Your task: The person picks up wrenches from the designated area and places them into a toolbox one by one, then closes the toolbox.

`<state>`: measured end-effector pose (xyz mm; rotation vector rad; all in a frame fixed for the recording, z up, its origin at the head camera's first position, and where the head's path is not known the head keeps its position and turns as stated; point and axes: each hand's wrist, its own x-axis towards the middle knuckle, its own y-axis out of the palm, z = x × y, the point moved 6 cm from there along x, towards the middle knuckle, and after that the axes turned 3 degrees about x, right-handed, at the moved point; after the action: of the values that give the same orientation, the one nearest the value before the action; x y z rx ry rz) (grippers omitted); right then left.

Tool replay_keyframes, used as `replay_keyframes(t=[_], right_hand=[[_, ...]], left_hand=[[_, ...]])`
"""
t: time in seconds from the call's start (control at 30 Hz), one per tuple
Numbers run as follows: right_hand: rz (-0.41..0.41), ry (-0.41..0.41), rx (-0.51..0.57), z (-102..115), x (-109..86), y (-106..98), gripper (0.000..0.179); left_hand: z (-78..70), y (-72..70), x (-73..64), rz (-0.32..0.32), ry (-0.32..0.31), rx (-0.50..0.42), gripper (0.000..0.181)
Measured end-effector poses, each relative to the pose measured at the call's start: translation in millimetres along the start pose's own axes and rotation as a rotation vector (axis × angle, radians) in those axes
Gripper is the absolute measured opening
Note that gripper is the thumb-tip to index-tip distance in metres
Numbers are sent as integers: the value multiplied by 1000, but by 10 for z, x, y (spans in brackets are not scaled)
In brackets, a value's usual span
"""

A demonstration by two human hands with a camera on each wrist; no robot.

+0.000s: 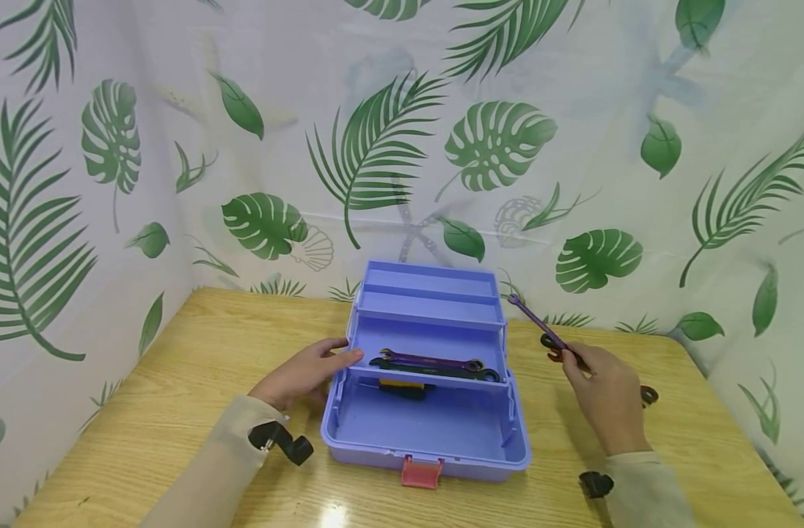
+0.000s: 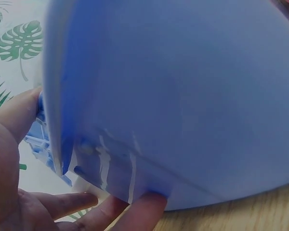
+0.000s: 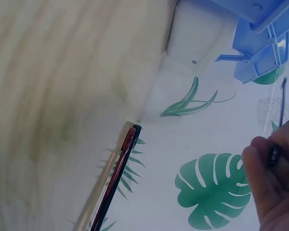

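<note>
A lavender toolbox (image 1: 435, 433) stands unfolded, its stepped trays raised at the back. My left hand (image 1: 312, 370) grips its left side, thumb on the tray edge; in the left wrist view its fingers (image 2: 147, 207) touch the outer wall. On the right, my right hand (image 1: 607, 392) pinches a purple wrench (image 1: 537, 321) by one end, the other end pointing up toward the trays. In the lowest tray (image 1: 369, 341) lie a purple wrench (image 1: 428, 360) and a black wrench (image 1: 441, 372). Below them, a yellow-and-black tool (image 1: 403, 389) sits in the toolbox's base.
Behind and partly under my right hand, more wrenches lie on the wooden table (image 1: 217, 345); a red wrench (image 3: 127, 144) and a black wrench (image 3: 113, 187) show side by side. A pink latch (image 1: 422, 473) hangs at the toolbox front. A leaf-patterned curtain (image 1: 402, 147) closes off the back.
</note>
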<state>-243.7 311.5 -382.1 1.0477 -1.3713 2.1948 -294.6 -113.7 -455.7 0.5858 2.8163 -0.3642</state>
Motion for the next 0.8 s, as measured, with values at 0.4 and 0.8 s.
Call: replay_keyframes(t=[0.4,0.8], right_hand=[[-26,-165,78,162,-17,65,23],[-67,-241,115,317,-16,82,20]], left_hand=[[-5,14,-3,23,-8,-11,86],[-15,5,-19,48,-7,0,86]])
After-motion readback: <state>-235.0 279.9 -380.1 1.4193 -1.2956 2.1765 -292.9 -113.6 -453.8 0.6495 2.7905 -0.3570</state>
